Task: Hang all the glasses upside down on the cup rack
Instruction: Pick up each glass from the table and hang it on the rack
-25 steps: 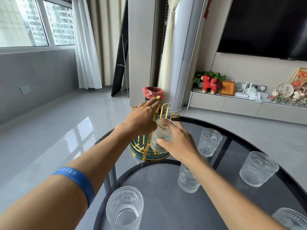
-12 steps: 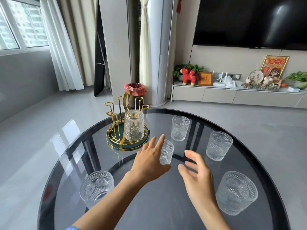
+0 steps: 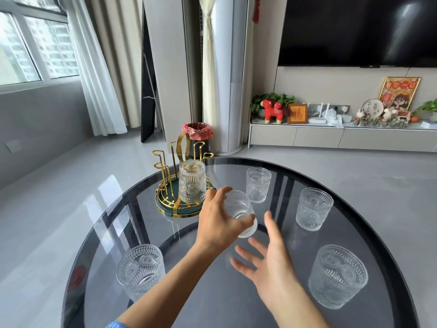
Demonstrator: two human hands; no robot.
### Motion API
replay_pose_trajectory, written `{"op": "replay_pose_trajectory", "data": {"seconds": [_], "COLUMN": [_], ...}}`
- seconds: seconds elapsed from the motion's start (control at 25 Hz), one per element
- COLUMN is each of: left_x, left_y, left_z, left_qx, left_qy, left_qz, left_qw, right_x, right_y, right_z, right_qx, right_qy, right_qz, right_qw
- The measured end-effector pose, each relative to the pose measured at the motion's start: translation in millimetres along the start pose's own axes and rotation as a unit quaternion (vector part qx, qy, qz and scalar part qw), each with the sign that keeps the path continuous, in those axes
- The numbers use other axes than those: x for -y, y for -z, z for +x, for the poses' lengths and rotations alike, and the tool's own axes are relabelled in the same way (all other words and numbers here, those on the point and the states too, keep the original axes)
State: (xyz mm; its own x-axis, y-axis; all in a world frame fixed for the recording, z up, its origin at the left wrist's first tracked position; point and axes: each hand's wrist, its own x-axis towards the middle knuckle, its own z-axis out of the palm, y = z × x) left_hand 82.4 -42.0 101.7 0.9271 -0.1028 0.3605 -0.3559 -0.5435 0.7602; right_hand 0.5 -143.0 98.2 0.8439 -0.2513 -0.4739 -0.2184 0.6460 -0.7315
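My left hand point(image 3: 220, 221) grips a glass point(image 3: 241, 214), tilting it toward the rack point(image 3: 182, 185); my right hand point(image 3: 267, 261) waits open beneath.

Left hand point(image 3: 218, 218) now wrapped around the middle glass point(image 3: 241, 213), tilted and seemingly off the tabletop point(image 3: 369, 209); half a second ago only reaching. Right hand point(image 3: 272, 263) closer beneath, palm open.
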Motion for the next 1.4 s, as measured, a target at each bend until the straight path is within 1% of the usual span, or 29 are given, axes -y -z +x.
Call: {"op": "replay_pose_trajectory", "data": {"seconds": [0.04,0.08,0.12,0.2,0.28,0.36,0.4,0.48,0.52,0.56,0.6,0.68,0.76,0.8,0.84,0.88,0.96,1.04,1.2,1.32,1.4], "left_x": [-5,-10,-15,-21,-19,-11,-6,5,11,19,29,49,63,67,69,70,71,71,72,72,74], "left_y": [7,16,24,42,63,84,94,112,119,125,128,132,134,135,136,137,138,138,137,138,138], "left_z": [-1,-3,-4,-4,3,23,39,75,95,114,131,153,161,162,162,162,161,160,158,159,158], "left_qx": [-0.005,-0.005,-0.005,0.004,0.045,0.077,0.069,0.018,-0.006,-0.012,0.001,0.052,0.082,0.084,0.083,0.081,0.080,0.075,0.082,0.081,0.080], "left_qy": [-0.027,-0.056,-0.085,-0.133,-0.149,-0.169,-0.174,-0.172,-0.172,-0.172,-0.171,-0.170,-0.186,-0.192,-0.196,-0.196,-0.196,-0.194,-0.183,-0.165,-0.165], "left_qz": [-0.017,-0.026,-0.026,-0.017,-0.010,0.030,0.053,0.092,0.122,0.165,0.213,0.280,0.296,0.291,0.280,0.266,0.246,0.240,0.237,0.224,0.222], "left_qw": [0.999,0.998,0.996,0.991,0.988,0.982,0.981,0.981,0.977,0.971,0.962,0.943,0.933,0.934,0.936,0.940,0.946,0.948,0.951,0.957,0.958], "right_x": [6,12,17,24,35,47,54,69,76,83,88,95,97,95,94,91,85,81,70,61,55], "right_y": [-8,-18,-28,-48,-69,-86,-94,-111,-118,-126,-133,-143,-151,-155,-159,-163,-167,-163,-147,-140,-134], "right_z": [2,4,7,14,21,34,42,57,64,72,80,100,123,134,141,148,159,167,179,187,190], "right_qx": [0.051,0.096,0.121,0.129,0.126,0.103,0.083,0.024,-0.003,-0.014,-0.007,0.040,0.084,0.099,0.112,0.120,0.124,0.125,0.135,0.147,0.151], "right_qy": [-0.062,-0.091,-0.096,-0.074,-0.061,-0.022,0.009,0.107,0.170,0.235,0.300,0.413,0.477,0.492,0.501,0.505,0.506,0.494,0.473,0.439,0.433], "right_qz": [0.056,0.087,0.099,0.110,0.108,0.068,0.038,-0.012,-0.039,-0.075,-0.123,-0.247,-0.349,-0.378,-0.393,-0.398,-0.405,-0.432,-0.503,-0.534,-0.545], "right_qw": [0.995,0.987,0.983,0.983,0.984,0.992,0.996,0.994,0.985,0.969,0.946,0.876,0.803,0.778,0.763,0.756,0.751,0.744,0.711,0.707,0.701]}}
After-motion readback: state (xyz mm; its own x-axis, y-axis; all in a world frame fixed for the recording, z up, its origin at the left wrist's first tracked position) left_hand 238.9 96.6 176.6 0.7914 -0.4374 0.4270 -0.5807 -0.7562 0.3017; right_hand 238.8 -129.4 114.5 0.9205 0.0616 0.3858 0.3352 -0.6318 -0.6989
